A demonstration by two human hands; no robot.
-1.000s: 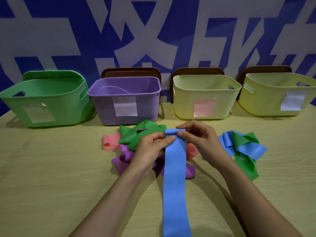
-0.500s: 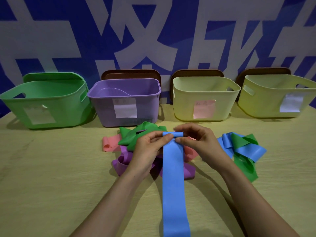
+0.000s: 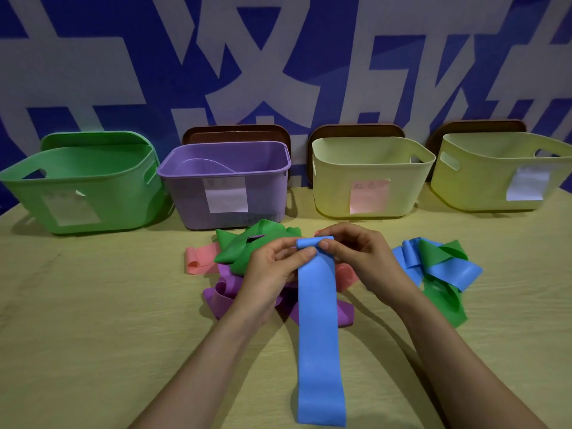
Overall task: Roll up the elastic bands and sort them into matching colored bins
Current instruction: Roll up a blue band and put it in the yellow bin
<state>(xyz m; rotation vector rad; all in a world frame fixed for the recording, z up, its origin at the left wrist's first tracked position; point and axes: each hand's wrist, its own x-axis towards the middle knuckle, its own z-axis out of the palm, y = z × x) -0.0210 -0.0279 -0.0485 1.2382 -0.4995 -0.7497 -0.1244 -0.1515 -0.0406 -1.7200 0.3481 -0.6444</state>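
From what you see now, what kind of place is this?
Probably a staged sorting station: labelled bins lined up on a table, a heap of bands, and a printed blue-and-white wall behind.

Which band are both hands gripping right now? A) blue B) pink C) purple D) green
A: the left hand and right hand both pinch the curled far end of the blue band, whose remaining length lies flat on the table.

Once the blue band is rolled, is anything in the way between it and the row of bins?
Nothing visible blocks it. The left hand and right hand pinch the blue band above the loose pile, and the bins beyond stand open-topped.
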